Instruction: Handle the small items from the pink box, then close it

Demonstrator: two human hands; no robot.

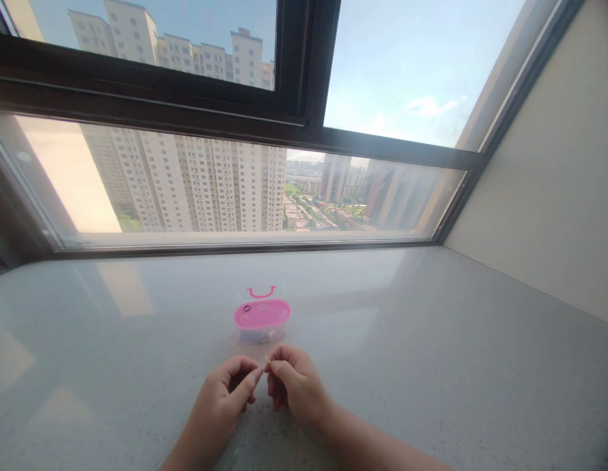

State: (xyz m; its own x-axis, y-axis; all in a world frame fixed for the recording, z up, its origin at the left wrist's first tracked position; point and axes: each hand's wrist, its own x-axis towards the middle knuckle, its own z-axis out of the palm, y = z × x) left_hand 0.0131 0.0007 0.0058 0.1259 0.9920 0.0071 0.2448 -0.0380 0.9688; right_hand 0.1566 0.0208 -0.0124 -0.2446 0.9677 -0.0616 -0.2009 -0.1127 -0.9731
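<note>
My left hand (231, 387) and my right hand (294, 381) meet fingertip to fingertip just above the sill. A tiny pale piece (267, 359) shows at the pinched thumb and forefinger of the right hand; its kind is too small to tell. The left thumb and forefinger are also pressed together beside it, and whatever they grip is hidden. Just beyond both hands stands a clear plastic box with a pink oval lid (264, 314). On the lid's left part lies a small dark ring (247, 308). A pink curved handle (261, 294) shows behind the box.
The hands are over a pale speckled sill (431, 366). A dark window frame (235, 249) borders its far side, and a white wall (554, 196) rises on the right. Tall buildings stand outside the glass.
</note>
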